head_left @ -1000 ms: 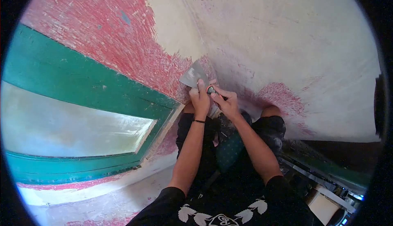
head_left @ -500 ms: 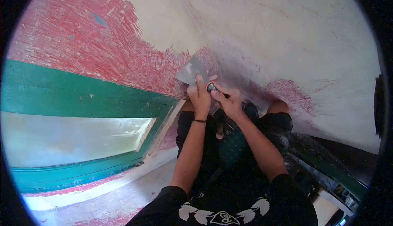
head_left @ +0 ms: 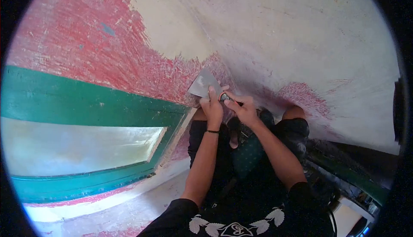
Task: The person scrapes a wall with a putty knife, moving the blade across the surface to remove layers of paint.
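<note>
A wide-bladed scraper [head_left: 203, 84] lies against the red, scuffed wall beside the corner, its grey blade angled up and left. My right hand [head_left: 245, 111] is closed around its dark handle, which has an orange-red edge at its near end. Against the blade's lower part press the fingers of my left hand [head_left: 212, 110], closed on the tool from the other side. Part of the handle is hidden between the two hands. Patchy red paint [head_left: 167, 78] surrounds the blade, with a bare cream area [head_left: 167, 22] above it.
To the left is a green window frame [head_left: 86, 101] with a pale pane [head_left: 86, 149]. A whitish wall [head_left: 309, 35] with red streaks [head_left: 303, 97] rises at the right. My bent knees [head_left: 294, 113] are close below my hands. Dark clutter [head_left: 335, 164] lies at lower right.
The scraper and both hands sit slightly lower and to the right in the picture. The view itself has shifted a little too. Both hands keep their hold.
</note>
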Demonstrator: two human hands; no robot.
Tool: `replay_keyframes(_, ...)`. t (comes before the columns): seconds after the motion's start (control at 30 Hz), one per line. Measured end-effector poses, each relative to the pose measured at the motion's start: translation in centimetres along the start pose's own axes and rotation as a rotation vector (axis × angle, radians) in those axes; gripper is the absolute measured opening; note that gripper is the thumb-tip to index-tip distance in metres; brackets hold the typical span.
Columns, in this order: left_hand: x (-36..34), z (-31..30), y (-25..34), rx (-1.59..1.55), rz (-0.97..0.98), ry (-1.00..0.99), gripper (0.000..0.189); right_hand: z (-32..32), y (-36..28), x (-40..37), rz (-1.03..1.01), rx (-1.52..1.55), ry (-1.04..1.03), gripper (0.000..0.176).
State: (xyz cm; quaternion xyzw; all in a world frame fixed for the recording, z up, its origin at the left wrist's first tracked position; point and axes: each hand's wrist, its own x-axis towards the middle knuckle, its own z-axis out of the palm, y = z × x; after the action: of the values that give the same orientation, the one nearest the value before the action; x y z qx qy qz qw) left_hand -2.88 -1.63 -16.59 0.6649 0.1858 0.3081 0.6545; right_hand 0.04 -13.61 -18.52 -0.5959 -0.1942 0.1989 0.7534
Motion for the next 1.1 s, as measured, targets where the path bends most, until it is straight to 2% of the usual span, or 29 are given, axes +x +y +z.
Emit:
replay_keyframes(0.07, -0.3, 0.2, -0.1, -0.051, -0.017, 0.013, 0.047, -0.4, -0.4, 0.4, -0.008, 0.020, -0.012, 0.037)
replay_keyframes(0.23, 0.5, 0.3, 1.7, -0.113, -0.101, -0.073, 0.045, -0.4, 0.2, 0.9, -0.023, -0.172, 0.012, 0.038)
replay_keyframes(0.3, 1.6, 0.6, 2.0, -0.182, -0.092, -0.119, 0.047, -0.6, 0.4, 2.3, -0.168, -0.080, 0.048, 0.037)
replay_keyframes(0.37, 1.4, 0.9, 2.2, -0.207, -0.116, -0.112, 0.049, -0.8, -0.1, 2.6, -0.192, -0.021, 0.047, 0.037)
replay_keyframes(0.5, 1.1, 0.8, 3.2, -0.122, -0.138, -0.145, 0.049, -0.3, -0.9, 1.0, -0.014, 0.100, 0.043, 0.037)
replay_keyframes(0.6, 0.8, -0.2, 2.5, -0.057, -0.265, -0.261, 0.046, 0.8, 0.4, -0.4, 0.069, 0.199, 0.074, 0.036)
replay_keyframes(0.9, 1.1, 0.1, -2.4, -0.022, -0.162, -0.079, 0.042, -0.9, 1.3, 0.1, 0.060, -0.004, 0.060, 0.035)
replay_keyframes(1.0, 1.0, 0.2, -1.9, -0.020, -0.172, -0.089, 0.042, -0.3, 2.4, 0.0, 0.005, 0.029, 0.071, 0.035)
replay_keyframes(1.1, 0.9, 0.6, -1.5, -0.144, -0.291, 0.001, 0.041, -0.1, 3.1, 0.1, -0.089, -0.024, 0.104, 0.034)
